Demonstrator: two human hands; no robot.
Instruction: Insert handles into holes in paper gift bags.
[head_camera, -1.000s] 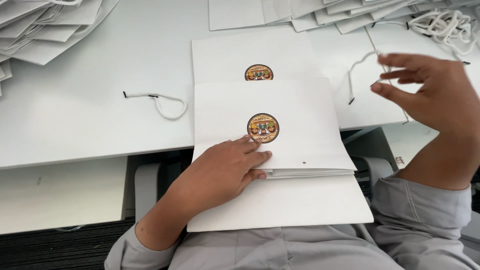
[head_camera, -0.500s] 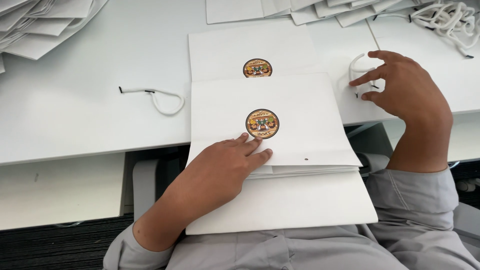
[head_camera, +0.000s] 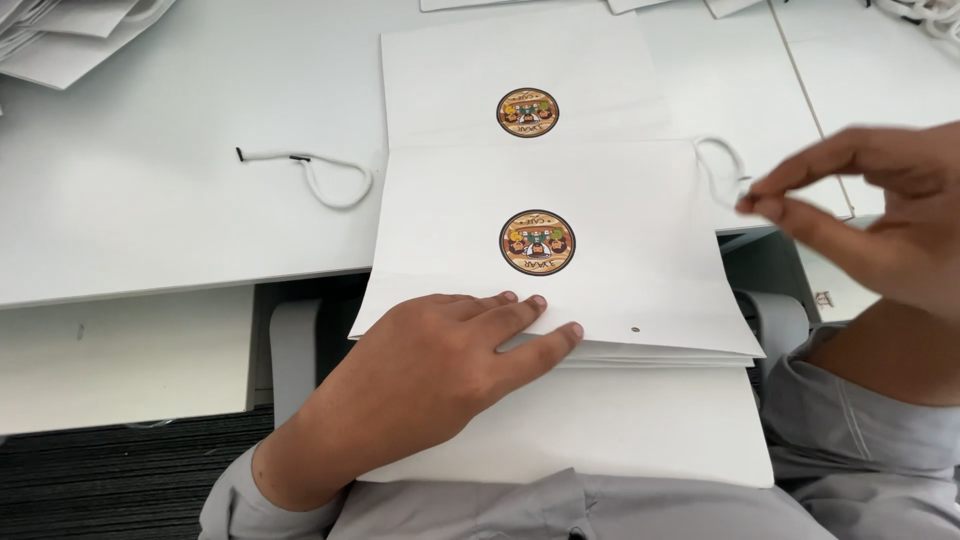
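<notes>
A stack of flat white paper bags (head_camera: 620, 260), each with a round brown sticker (head_camera: 537, 242), lies over the table's front edge and onto my lap. My left hand (head_camera: 440, 360) rests flat on the top bag near its lower edge, beside a small punched hole (head_camera: 635, 328). My right hand (head_camera: 880, 220) hovers at the bags' right side, thumb and forefinger pinching the end of a white cord (head_camera: 722, 165) that loops by the top bag's right corner. A second bag (head_camera: 510, 75) with the same sticker lies behind.
Another white cord with black tips (head_camera: 320, 175) lies on the white table (head_camera: 150, 200) left of the bags. More flat white bags are piled at the far left corner (head_camera: 70, 40) and along the back edge. Dark floor shows below the table.
My right hand came down to the cord beside the bags, then drew back to the right with the cord end pinched. My left hand stayed flat on the top bag.
</notes>
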